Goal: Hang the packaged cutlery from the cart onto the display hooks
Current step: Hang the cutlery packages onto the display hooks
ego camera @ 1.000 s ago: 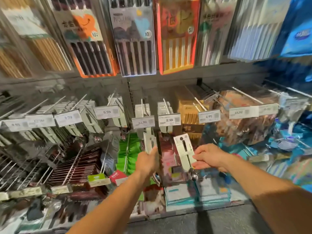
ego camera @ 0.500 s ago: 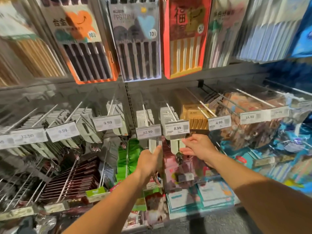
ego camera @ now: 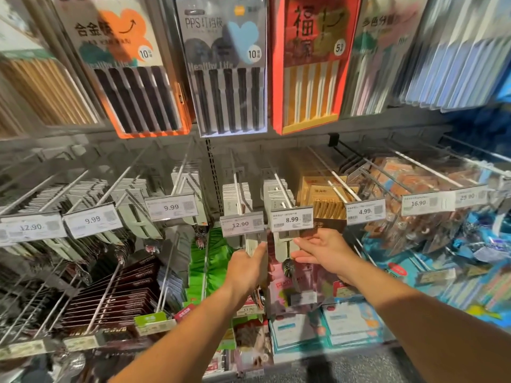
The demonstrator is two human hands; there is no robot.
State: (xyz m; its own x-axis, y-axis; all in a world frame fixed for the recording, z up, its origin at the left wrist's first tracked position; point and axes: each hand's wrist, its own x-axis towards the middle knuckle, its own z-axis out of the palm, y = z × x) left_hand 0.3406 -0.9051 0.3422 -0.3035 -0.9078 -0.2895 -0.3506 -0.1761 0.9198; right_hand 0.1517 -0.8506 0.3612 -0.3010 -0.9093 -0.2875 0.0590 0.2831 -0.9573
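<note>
My left hand (ego camera: 246,269) grips a grey-carded cutlery pack (ego camera: 253,244) just under the 12.90 price tag (ego camera: 241,224), with the thumb lying up the card's right edge. My right hand (ego camera: 323,252) pinches the right edge of a second cutlery pack (ego camera: 282,246) between thumb and fingers. This pack's top sits under the 8.99 tag (ego camera: 291,219), and its spoon bowl (ego camera: 287,265) hangs below. Each tag fronts a display hook (ego camera: 282,186) that carries several similar grey cards. The cart is out of view.
Boxed chopstick sets (ego camera: 226,64) hang on the row above. To the left, more hooks hold cutlery cards behind 9.99 tags (ego camera: 171,207). Gold packs (ego camera: 320,194) and clear bags (ego camera: 414,175) hang to the right. Below the hands are green, pink and brown packs, then the shelf edge (ego camera: 345,352).
Both hands have lifted their packs up and forward, from below the tags to right under them. The right pack has turned from tilted to upright at the 8.99 hook.
</note>
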